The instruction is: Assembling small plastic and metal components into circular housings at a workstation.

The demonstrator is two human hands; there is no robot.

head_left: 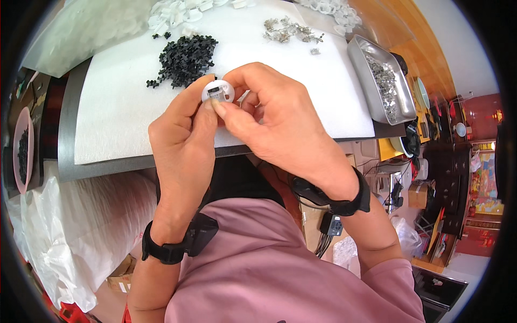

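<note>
Your left hand (186,132) and right hand (280,113) both pinch the small round white part (222,90); it sits between them at your fingertips, nearer you than the black pieces (186,60).

On the counter (67,148) lies a foam sheet (118,113). Above its front part, one disc (218,90) is between the left hand (183,129) and the right hand (283,110). Behind them, to the left, there is a pile of plastic pieces (186,60); behind, to the right, lie metal pieces (291,31). At the sheet's right side stands a tray (360,64), with metal parts (383,86) inside.
</note>
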